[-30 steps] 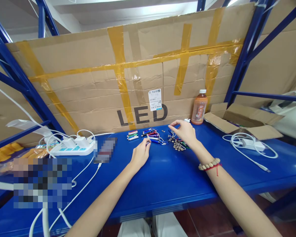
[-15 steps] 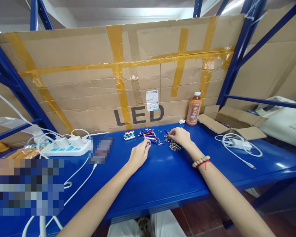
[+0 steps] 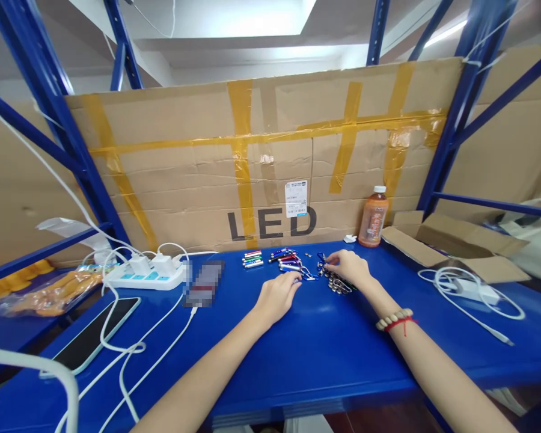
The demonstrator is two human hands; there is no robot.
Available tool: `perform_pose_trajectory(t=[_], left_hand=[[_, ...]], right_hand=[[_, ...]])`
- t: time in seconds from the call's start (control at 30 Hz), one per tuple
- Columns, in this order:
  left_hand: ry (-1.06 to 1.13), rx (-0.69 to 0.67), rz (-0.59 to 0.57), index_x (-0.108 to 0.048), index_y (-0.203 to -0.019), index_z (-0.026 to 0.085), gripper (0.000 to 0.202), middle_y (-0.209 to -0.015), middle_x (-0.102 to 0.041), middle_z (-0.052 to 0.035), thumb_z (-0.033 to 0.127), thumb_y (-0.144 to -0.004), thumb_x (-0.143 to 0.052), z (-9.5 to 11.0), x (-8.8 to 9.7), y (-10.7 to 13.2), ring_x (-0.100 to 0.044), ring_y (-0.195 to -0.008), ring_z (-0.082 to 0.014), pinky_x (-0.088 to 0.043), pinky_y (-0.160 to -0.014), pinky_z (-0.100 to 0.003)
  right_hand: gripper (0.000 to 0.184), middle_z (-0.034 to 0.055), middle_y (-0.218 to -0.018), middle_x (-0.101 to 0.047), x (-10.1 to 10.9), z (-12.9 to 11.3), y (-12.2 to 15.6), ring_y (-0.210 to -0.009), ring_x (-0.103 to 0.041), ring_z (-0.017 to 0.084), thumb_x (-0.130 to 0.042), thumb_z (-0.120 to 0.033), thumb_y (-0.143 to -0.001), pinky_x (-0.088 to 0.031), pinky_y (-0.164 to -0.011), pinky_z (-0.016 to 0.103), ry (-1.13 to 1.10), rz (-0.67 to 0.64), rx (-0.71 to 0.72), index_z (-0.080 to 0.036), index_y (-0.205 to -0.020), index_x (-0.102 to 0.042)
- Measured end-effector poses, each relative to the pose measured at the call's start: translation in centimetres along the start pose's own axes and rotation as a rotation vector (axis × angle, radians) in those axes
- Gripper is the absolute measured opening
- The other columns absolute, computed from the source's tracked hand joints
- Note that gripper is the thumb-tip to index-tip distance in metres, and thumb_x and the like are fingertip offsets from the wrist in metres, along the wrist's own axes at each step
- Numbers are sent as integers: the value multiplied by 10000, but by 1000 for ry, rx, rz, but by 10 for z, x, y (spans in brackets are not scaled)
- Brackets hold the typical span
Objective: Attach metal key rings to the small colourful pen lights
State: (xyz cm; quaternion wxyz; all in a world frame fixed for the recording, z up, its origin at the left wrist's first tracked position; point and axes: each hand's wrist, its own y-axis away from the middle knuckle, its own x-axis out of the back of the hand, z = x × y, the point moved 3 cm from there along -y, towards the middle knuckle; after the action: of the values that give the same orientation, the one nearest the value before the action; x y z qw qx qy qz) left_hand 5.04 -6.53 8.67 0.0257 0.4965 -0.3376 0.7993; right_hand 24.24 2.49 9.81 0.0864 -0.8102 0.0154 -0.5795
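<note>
Small keychain flashlights point(image 3: 283, 258) in several colours lie in a cluster at the back of the blue table point(image 3: 324, 355). A few more flashlights point(image 3: 252, 259) lie side by side just left of them. My left hand point(image 3: 277, 296) rests on the table with its fingers curled, pinching a small blue piece at the near edge of the cluster. My right hand point(image 3: 350, 266) reaches over a pile of small metal parts point(image 3: 339, 284), fingertips pinched at the pile's left end. A bead bracelet sits on my right wrist.
An orange drink bottle point(image 3: 373, 217) stands at the back by an open cardboard box point(image 3: 451, 237). A white charger and cable point(image 3: 471, 288) lie to the right. A power strip point(image 3: 144, 275), white cables and a phone point(image 3: 92, 335) lie to the left. A taped cardboard sheet marked LED backs the table.
My right hand came down from above the table onto the metal parts pile and pinched. My left hand stays curled by the flashlights. The camera tilted and shifted.
</note>
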Motion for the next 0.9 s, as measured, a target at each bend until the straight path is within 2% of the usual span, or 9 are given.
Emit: perform_pose_trajectory(t=[0.17, 0.43, 0.63, 0.77, 0.9], left_hand=[[-24, -5, -17, -474, -993, 200, 198, -927, -606, -2, 281, -892, -324, 0, -1, 2, -573, -859, -140, -432, -738, -248], [-22, 73, -23, -464, -999, 211, 179, -943, -603, 15, 268, -888, -336, -4, 0, 3, -572, -875, -133, -433, -737, -238], [-11, 93, -50, -467, -998, 215, 180, -960, -602, 14, 268, -888, -335, -2, 2, 3, -568, -894, -138, -427, -751, -239], [-16, 102, -70, -469, -989, 213, 179, -941, -603, 16, 269, -886, -334, -1, 2, 2, -570, -881, -140, -429, -741, -244], [-13, 117, -82, -464, -995, 218, 187, -948, -602, 15, 270, -890, -318, -2, 2, 2, -569, -887, -145, -430, -749, -251]], right_hand=[[171, 1, -843, -644, -7, 2, -2, -821, -583, 163, -593, -335, -700, -377, -591, 234, -1, -59, 50, -240, -823, -665], [207, -1, -865, -640, -13, 3, -5, -843, -579, 149, -577, -233, -688, -399, -646, 218, -40, -85, 68, -227, -883, -648], [213, 0, -873, -631, -9, -2, -1, -849, -572, 165, -560, -203, -671, -391, -633, 227, -55, -26, 52, -235, -860, -653], [218, 12, -881, -621, -7, -6, -1, -830, -566, 156, -538, -224, -693, -392, -662, 229, -89, 40, 71, -220, -880, -649], [220, 9, -896, -614, -4, -11, 1, -833, -560, 153, -534, -266, -709, -388, -666, 235, -125, 47, 78, -222, -893, -647]])
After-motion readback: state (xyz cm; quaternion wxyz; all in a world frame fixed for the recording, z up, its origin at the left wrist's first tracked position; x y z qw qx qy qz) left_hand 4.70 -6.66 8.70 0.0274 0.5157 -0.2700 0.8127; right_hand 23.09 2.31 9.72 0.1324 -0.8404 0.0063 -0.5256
